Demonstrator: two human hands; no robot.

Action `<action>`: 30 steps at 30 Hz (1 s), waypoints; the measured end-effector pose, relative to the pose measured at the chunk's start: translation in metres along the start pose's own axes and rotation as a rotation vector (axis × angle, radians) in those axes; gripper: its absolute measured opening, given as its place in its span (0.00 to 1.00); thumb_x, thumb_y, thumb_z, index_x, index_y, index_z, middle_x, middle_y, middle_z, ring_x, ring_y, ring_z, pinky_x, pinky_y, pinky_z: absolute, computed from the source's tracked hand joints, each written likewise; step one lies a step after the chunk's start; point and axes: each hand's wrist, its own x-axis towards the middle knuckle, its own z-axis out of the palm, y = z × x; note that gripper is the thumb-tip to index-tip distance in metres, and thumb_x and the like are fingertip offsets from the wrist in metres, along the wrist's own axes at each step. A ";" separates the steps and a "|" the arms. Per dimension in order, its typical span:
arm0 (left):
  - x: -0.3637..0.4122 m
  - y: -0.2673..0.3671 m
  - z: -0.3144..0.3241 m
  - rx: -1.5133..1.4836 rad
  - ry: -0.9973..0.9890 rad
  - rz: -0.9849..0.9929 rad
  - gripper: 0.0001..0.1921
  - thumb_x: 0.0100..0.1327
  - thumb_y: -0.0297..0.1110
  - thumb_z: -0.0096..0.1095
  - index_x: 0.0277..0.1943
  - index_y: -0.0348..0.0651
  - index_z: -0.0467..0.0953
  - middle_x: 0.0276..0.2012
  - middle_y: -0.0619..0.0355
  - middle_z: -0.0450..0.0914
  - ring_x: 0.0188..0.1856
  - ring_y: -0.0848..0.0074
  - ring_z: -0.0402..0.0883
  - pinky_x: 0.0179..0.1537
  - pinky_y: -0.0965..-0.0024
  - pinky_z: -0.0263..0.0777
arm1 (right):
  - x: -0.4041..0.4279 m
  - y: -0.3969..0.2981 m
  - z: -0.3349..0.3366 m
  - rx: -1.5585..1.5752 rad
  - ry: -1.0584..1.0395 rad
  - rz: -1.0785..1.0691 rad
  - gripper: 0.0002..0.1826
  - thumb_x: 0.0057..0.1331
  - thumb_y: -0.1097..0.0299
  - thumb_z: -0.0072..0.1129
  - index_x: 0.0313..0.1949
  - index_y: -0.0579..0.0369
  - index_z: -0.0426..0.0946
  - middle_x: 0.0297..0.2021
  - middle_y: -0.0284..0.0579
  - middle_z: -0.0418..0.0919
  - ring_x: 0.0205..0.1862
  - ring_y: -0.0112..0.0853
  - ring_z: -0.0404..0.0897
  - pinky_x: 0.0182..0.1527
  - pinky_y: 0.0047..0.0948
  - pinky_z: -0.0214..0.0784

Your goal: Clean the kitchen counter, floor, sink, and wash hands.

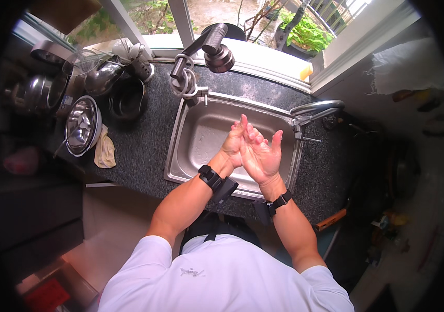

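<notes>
Both hands are together over a stainless steel sink (202, 144). The fingers of my left hand (232, 145) and my right hand (261, 158) are hooked into each other, with both thumbs pointing up and away from me. The right palm faces upward, and its skin looks wet. Which fingertips belong to which hand is partly hidden where they overlap. No object shows between them. Black straps with small box-shaped devices circle both wrists. Water drops dot the sink's bottom.
Beyond the sink rises a dark grey faucet (218, 50) wrapped with a white hose (185, 84). A chrome faucet (317, 107) stands at right. On the left counter are a metal bowl (83, 126), a black pot (127, 99) and a cloth (105, 150). A wooden handle (331, 220) juts out at right.
</notes>
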 end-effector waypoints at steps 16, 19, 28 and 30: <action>-0.005 0.003 -0.013 -0.012 0.108 0.144 0.23 0.64 0.60 0.60 0.30 0.47 0.71 0.23 0.61 0.72 0.31 0.73 0.76 0.44 0.66 0.74 | -0.007 -0.004 -0.025 0.100 0.175 0.125 0.64 0.55 0.24 0.54 0.67 0.77 0.49 0.68 0.62 0.56 0.72 0.46 0.54 0.76 0.40 0.44; -0.010 -0.007 0.009 -0.085 -0.086 0.156 0.19 0.64 0.52 0.64 0.38 0.42 0.75 0.33 0.56 0.78 0.44 0.62 0.79 0.57 0.55 0.70 | 0.003 -0.007 -0.017 0.086 0.113 0.053 0.63 0.56 0.23 0.51 0.67 0.75 0.49 0.69 0.63 0.52 0.74 0.48 0.50 0.76 0.42 0.40; -0.001 0.003 0.002 0.089 0.285 0.028 0.27 0.59 0.60 0.67 0.20 0.53 0.61 0.14 0.65 0.62 0.21 0.73 0.69 0.34 0.62 0.74 | -0.009 -0.004 -0.028 0.114 0.014 0.117 0.50 0.58 0.22 0.47 0.47 0.69 0.71 0.56 0.50 0.70 0.66 0.41 0.62 0.74 0.42 0.46; -0.001 0.014 0.013 0.209 0.381 0.023 0.32 0.57 0.65 0.64 0.19 0.55 0.53 0.10 0.68 0.54 0.13 0.79 0.61 0.21 0.70 0.68 | -0.021 -0.004 -0.031 0.131 0.055 0.168 0.55 0.57 0.21 0.46 0.53 0.73 0.67 0.57 0.52 0.69 0.65 0.40 0.64 0.73 0.39 0.48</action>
